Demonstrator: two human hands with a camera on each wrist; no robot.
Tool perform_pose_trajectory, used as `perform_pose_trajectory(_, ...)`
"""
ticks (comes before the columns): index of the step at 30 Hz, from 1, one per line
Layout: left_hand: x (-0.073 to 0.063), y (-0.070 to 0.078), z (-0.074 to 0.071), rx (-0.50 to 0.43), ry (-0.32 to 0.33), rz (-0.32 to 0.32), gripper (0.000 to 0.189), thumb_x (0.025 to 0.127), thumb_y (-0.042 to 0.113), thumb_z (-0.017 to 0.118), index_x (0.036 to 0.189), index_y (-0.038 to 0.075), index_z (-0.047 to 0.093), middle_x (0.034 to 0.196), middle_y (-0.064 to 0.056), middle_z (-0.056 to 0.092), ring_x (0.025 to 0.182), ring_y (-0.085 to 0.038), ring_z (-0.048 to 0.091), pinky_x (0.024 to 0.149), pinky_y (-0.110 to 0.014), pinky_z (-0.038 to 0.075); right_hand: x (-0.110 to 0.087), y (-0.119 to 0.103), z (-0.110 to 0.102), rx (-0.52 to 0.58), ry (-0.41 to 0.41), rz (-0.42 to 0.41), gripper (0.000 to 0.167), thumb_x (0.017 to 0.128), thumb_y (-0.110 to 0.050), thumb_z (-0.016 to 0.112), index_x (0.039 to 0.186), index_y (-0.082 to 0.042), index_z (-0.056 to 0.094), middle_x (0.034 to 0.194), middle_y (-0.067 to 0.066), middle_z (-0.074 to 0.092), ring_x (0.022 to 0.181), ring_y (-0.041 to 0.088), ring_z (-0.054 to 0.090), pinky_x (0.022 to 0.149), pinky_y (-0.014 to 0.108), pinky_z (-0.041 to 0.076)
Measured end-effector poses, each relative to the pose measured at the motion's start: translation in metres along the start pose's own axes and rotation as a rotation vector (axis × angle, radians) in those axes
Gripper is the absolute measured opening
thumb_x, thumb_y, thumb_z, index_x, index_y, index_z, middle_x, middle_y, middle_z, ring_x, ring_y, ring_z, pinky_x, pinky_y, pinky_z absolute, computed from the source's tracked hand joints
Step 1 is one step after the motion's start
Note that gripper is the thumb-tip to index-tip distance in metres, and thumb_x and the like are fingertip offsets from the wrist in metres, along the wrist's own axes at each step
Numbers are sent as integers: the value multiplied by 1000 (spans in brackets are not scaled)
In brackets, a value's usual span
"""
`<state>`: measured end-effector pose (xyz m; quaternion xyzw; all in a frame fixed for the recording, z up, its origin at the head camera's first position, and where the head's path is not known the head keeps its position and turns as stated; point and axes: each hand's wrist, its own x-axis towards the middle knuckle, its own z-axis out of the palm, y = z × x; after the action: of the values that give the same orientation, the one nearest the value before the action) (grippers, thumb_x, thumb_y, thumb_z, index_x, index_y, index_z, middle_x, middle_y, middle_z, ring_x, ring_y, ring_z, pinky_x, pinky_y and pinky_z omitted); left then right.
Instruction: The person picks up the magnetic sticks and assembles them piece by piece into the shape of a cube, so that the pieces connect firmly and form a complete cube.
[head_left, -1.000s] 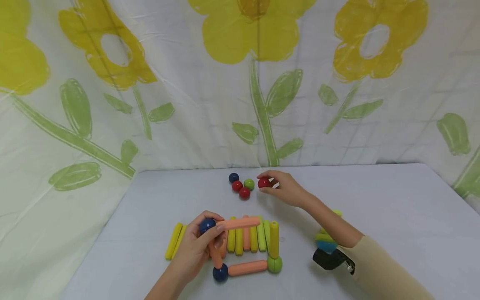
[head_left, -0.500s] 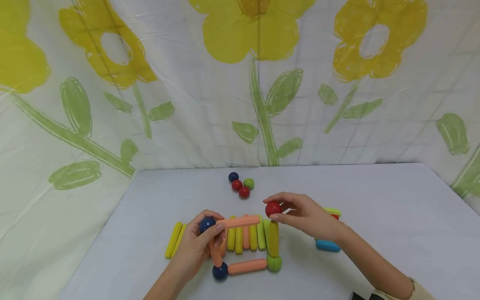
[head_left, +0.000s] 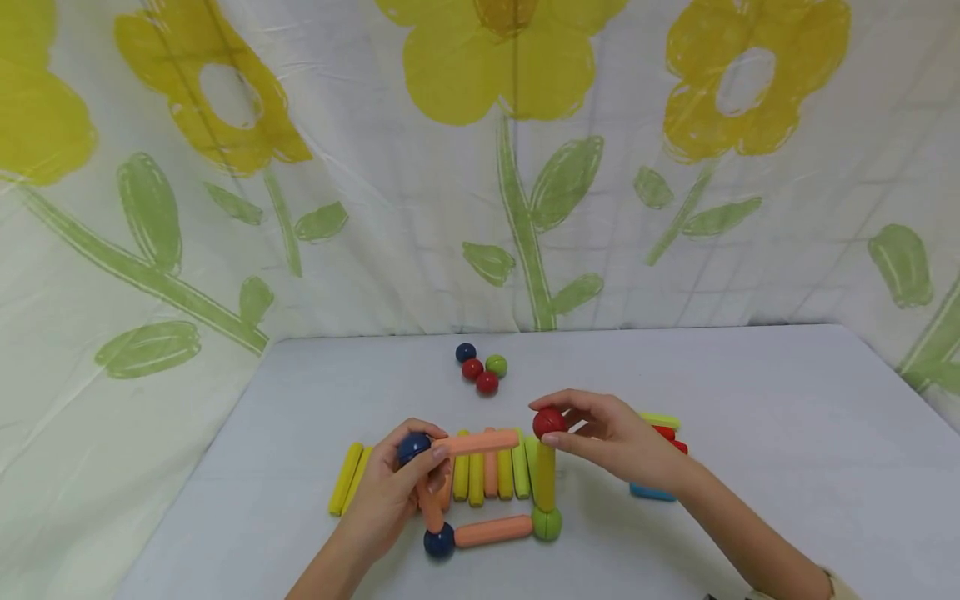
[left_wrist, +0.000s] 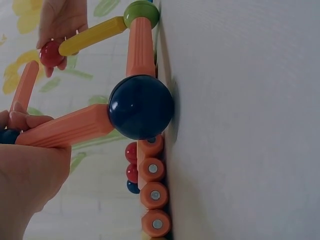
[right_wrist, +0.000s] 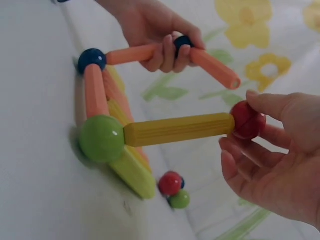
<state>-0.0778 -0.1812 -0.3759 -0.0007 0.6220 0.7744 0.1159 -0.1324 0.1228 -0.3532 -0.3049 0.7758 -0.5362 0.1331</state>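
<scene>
My left hand (head_left: 386, 492) grips the upper dark blue ball (head_left: 413, 449) and the orange rods at it. One orange rod (head_left: 480, 443) reaches right from that ball, its far end free. The other orange rod (left_wrist: 70, 126) runs down to a lower dark blue ball (head_left: 439, 541). From there a bottom orange rod (head_left: 493, 532) joins a green ball (head_left: 547, 524) on the table. A yellow rod (right_wrist: 180, 129) stands upright on the green ball. My right hand (head_left: 611, 437) pinches a red ball (right_wrist: 248, 120) between thumb and fingers, touching the yellow rod's top end.
Behind the frame lies a row of loose rods (head_left: 476, 482) in yellow, orange and green. Several loose balls (head_left: 487, 383) sit farther back. More rods (head_left: 652, 493) lie to the right, partly hidden by the right arm. A flowered cloth (head_left: 420, 208) hangs behind the table.
My right hand has brought the red ball from near the loose balls toward me and down onto the yellow rod's top. The left hand has stayed in place.
</scene>
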Motion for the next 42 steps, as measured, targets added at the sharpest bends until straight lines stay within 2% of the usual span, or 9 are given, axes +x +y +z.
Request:
perform_pose_trajectory(5,0,-1,2,6,3,11,14,108,12,62,118,4,58,90,-6,64,74,-17,53,67,-23,49,-1,0,2,-20,-12,10,38,105,-21,67,140,-5,64,129,14,68,107,31,64,88,28,60)
perform_pose_trajectory(15,1,0,10,23,68,-1,19,106,12,64,121,1,58,90,-8,63,71,-17,51,63,-22,47,-3,-4,4,-14,-12,7,37,105,-19,68,139,-6,64,130,14,68,108,31,64,87,28,60)
perform_pose_trajectory(22,2,0,13,25,45,-7,23,106,14,64,123,-1,57,89,-6,63,71,-16,51,62,-22,46,-3,-7,9,-4,-11,-10,37,104,-19,70,138,-7,65,128,11,69,106,27,65,88,28,60)
perform_pose_trajectory(28,2,-1,13,35,34,-6,23,107,14,64,124,0,56,90,-6,63,71,-16,51,61,-22,47,-6,-5,7,9,-22,7,41,104,-19,70,142,-5,62,132,14,67,109,27,67,88,28,60)
perform_pose_trajectory(32,2,-1,13,39,39,-12,26,107,15,64,125,-1,55,90,-7,63,72,-17,51,62,-22,47,-8,2,2,71,-67,24,42,108,-19,61,146,0,57,132,19,66,108,25,67,87,32,61)
perform_pose_trajectory(35,2,-1,13,41,33,-13,27,106,15,64,125,-1,55,90,-7,64,72,-17,52,63,-23,47,-10,13,-2,88,-78,23,39,114,-21,47,144,3,57,128,21,68,104,29,68,86,37,62)
perform_pose_trajectory(37,2,-1,13,41,27,-10,27,106,15,65,125,-1,55,91,-7,64,72,-17,52,63,-23,47,-12,21,-4,54,-74,29,36,115,-19,44,138,2,61,117,20,70,96,32,68,81,34,61)
perform_pose_trajectory(39,3,-2,13,45,20,-4,26,106,16,65,124,0,56,91,-7,64,72,-17,52,64,-23,48,-12,40,-6,-7,-106,26,29,113,-17,49,133,-4,65,102,11,70,84,28,67,73,30,59)
perform_pose_trajectory(42,3,-1,13,46,25,-1,21,106,15,65,121,3,58,91,-7,64,71,-17,52,64,-23,48,-11,71,-4,-40,-240,49,20,109,-17,58,126,-14,68,78,1,62,64,16,58,60,24,50)
